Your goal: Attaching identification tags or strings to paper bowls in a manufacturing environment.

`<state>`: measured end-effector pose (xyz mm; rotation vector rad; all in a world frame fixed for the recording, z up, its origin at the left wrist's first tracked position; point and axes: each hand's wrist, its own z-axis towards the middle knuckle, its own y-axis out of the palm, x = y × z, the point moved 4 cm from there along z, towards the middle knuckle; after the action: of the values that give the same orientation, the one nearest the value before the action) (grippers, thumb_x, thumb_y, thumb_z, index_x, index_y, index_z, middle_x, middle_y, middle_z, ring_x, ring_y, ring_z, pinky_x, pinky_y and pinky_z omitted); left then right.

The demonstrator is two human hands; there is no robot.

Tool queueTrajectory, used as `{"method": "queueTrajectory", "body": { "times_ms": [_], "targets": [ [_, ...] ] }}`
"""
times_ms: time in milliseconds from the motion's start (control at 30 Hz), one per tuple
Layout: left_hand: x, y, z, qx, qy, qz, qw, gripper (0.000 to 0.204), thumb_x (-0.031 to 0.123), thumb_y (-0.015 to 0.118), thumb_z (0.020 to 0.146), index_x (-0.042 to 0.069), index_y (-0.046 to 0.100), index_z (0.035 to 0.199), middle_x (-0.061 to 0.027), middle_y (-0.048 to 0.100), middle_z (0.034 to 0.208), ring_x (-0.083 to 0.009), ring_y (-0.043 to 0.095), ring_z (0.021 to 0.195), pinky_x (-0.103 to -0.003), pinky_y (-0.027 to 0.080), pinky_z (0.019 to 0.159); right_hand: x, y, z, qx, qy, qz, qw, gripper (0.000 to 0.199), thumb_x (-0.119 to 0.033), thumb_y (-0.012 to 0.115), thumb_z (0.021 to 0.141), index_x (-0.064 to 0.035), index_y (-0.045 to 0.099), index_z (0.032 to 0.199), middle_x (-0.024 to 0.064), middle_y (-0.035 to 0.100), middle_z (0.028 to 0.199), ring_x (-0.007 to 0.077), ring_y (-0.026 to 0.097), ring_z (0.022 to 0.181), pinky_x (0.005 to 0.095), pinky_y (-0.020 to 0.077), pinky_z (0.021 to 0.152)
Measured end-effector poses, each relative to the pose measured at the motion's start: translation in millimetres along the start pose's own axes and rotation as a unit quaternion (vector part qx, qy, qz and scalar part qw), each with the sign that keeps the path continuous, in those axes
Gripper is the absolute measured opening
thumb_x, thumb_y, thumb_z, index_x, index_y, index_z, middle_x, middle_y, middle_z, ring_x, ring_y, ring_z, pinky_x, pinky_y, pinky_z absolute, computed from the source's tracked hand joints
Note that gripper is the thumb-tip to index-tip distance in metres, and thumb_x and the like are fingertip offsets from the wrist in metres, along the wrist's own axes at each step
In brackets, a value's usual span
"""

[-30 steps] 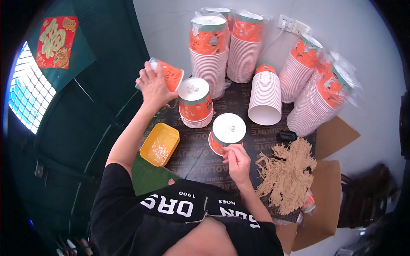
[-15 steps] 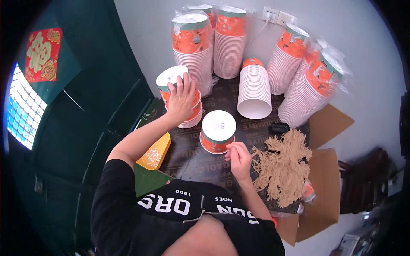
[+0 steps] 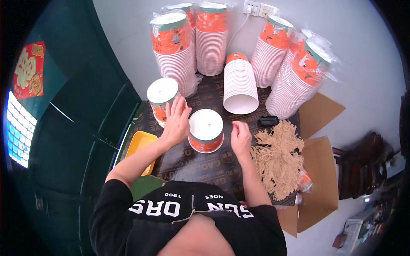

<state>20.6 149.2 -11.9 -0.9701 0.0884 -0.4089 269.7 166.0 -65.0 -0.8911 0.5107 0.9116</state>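
Note:
In the middle of the table, an orange, green and white paper tub [image 3: 206,124] stands upside down with its white base up. To its left is another inverted paper tub [image 3: 163,90], its lower part hidden behind my hand. My left hand [image 3: 176,123] is between the two tubs, fingers stretched out and apart; whether it touches either one I cannot tell. My right hand [image 3: 241,140] hovers just right of the middle tub with its fingers curled in. Anything small between those fingertips cannot be made out. Tan strings [image 3: 278,160] lie in a tangled heap beside my right forearm.
Tall plastic-wrapped tub stacks [image 3: 174,64] line the wall, others [image 3: 294,85] standing at the right. A nested stack [image 3: 241,83] lies on its side between them. Nearby are a small black object [image 3: 269,121], a yellow tray [image 3: 140,143] and an opened cardboard box [image 3: 320,183].
My left hand has come off the top of the left tub and moved down toward the middle one. My right hand has drawn slightly away from the middle tub. The whole view has shifted.

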Motion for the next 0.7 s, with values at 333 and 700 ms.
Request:
{"method": "queueTrajectory", "body": {
  "times_ms": [333, 700],
  "targets": [
    [58, -12, -27, 0.045, 0.107, -0.220, 0.969, 0.035, -0.004, 0.063, 0.070, 0.001, 0.058, 0.104, -0.0263, 0.051, 0.127, -0.0490, 0.047, 0.123, -0.060, 0.040, 0.103, 34, -2, 94, 0.086, -0.150, -0.185, 0.967, 0.029, 0.005, 0.059, 0.077, -0.0008, 0.058, 0.106, 0.0167, 0.054, 0.108, 0.0373, 0.052, 0.103, 0.0456, 0.0428, 0.092],
    [55, 10, -38, -0.071, 0.078, -0.138, 0.985, 0.036, 0.010, 0.070, 0.077, 0.002, 0.060, 0.111, -0.0188, 0.054, 0.129, -0.0367, 0.046, 0.132, -0.064, 0.023, 0.114, 51, 20, 133, 0.042, -0.278, -0.287, 0.916, 0.003, -0.005, 0.057, 0.079, -0.0068, 0.057, 0.081, 0.0105, 0.053, 0.082, 0.0301, 0.056, 0.083, 0.0417, 0.0455, 0.073]
  ]
}}
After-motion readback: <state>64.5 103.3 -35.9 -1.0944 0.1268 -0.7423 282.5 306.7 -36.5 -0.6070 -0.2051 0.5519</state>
